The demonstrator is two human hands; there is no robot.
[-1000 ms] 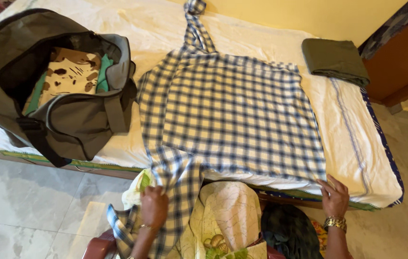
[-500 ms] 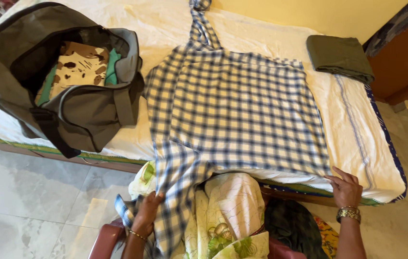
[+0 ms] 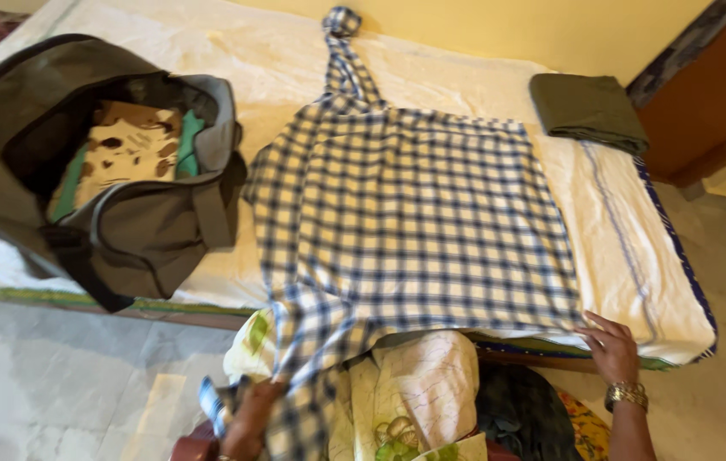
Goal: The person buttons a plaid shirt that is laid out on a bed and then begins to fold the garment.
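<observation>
My left hand (image 3: pixel 250 420) is low at the bed's edge, fingers closed around the hanging sleeve of the blue-and-white checked shirt (image 3: pixel 414 213), though blur hides the exact grip. The shirt lies spread flat across the white sheet of the bed (image 3: pixel 628 256), its other sleeve stretched toward the far wall. My right hand (image 3: pixel 612 348) rests with fingers open and flat on the shirt's near corner. An open grey duffel bag (image 3: pixel 137 230) stands just left of the shirt; a folded olive cloth (image 3: pixel 587 109) lies at the far right.
</observation>
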